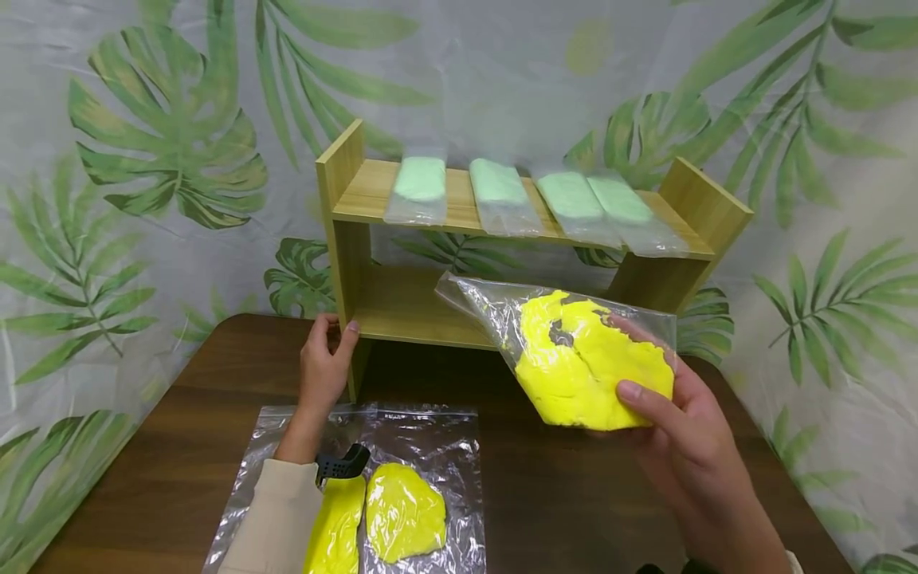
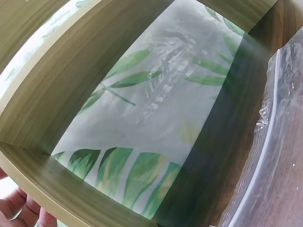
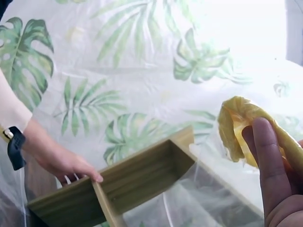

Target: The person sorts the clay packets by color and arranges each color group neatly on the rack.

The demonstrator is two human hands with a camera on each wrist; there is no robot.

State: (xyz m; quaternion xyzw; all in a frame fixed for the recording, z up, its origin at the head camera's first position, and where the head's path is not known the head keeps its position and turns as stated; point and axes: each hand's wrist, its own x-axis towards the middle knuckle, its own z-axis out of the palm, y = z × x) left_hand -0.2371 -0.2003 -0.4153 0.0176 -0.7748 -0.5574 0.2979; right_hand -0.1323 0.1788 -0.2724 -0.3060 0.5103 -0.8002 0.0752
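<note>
My left hand [image 1: 326, 363] grips the left side panel of a small two-tier wooden shelf [image 1: 346, 279], thumb on its front edge and fingers round the outer side. In the left wrist view its fingertips [image 2: 28, 208] show beside that panel [image 2: 52, 194]. Raised in front of the shelf's right half, my right hand [image 1: 699, 434] pinches a clear plastic bag of flattened yellow clay [image 1: 588, 367], thumb on the near face. The bag's unfilled end points left. In the right wrist view the yellow clay bag [image 3: 233, 127] stands folded around the fingers.
Several clear bags of pale green clay [image 1: 498, 183] lie along the top tier. A large zip bag [image 1: 459, 478] on the dark wooden table [image 1: 165, 430] holds two yellow clay pieces [image 1: 405, 514], partly under my left forearm. A leaf-print cloth [image 1: 502, 72] hangs behind.
</note>
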